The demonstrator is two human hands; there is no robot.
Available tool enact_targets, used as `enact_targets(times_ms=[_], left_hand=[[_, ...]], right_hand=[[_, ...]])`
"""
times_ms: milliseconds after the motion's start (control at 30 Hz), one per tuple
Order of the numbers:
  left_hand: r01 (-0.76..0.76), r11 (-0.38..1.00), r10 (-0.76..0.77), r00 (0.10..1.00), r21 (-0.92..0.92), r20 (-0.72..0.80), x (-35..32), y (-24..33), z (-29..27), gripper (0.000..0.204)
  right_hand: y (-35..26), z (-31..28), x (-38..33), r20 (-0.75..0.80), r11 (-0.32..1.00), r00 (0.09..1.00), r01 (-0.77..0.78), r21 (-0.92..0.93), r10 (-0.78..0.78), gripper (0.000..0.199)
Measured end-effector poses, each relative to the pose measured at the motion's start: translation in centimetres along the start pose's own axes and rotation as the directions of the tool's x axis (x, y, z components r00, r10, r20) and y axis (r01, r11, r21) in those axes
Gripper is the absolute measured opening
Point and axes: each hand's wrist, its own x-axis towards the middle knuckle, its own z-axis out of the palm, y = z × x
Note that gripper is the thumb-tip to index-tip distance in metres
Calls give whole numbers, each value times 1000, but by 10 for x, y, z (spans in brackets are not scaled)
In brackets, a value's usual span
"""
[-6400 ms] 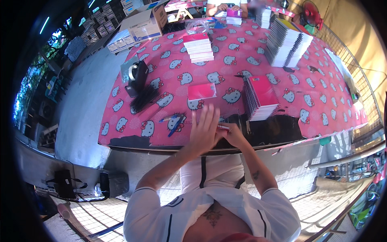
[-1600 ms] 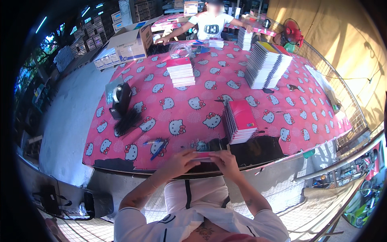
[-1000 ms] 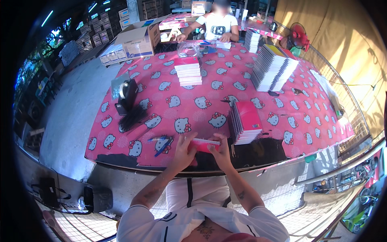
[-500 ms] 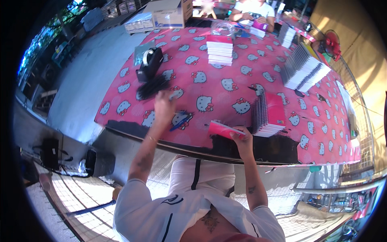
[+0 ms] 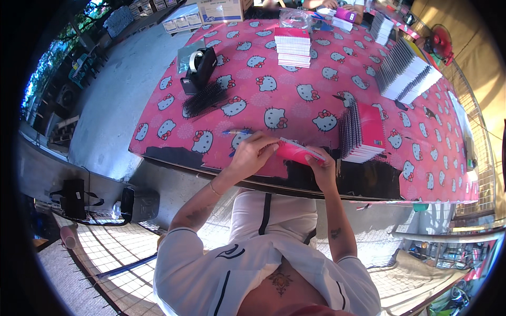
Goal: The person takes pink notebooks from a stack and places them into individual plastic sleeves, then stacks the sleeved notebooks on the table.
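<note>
Both hands hold a thin pink spiral-bound notebook (image 5: 298,152) at the near edge of the table (image 5: 295,100), which is covered with a pink cartoon-cat patterned cloth. The left hand (image 5: 252,155) has its fingers closed on the notebook's left end; the right hand (image 5: 321,166) has its fingers clamped on the right end. Just beside the right hand stands a stack of pink spiral-bound notebooks (image 5: 361,131). A blue pen (image 5: 237,132) lies near the left hand; a black tape dispenser (image 5: 200,66) sits farther off, with black binding combs (image 5: 205,98) near it
</note>
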Motion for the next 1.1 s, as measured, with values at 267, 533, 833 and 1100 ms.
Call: enact_targets(times_ms=[267, 533, 833, 1100], left_hand=[[-9, 1000, 9, 1000, -3, -5, 6, -17, 2, 13], [13, 997, -11, 999, 80, -33, 14, -33, 4, 22], [-54, 997, 53, 998, 52, 25, 22, -23, -2, 18], [-267, 964, 260, 933, -7, 250, 37, -25, -2, 22]], right_hand=[[2, 0, -2, -9, 999, 999, 31, -30, -31, 22], [-3, 0, -4, -1, 1000, 1000, 18, -20, -18, 22], [1, -1, -6, -11, 999, 1000, 23, -36, -23, 22], [-1, -2, -6, -3, 999, 999, -32, -30, 32, 26]])
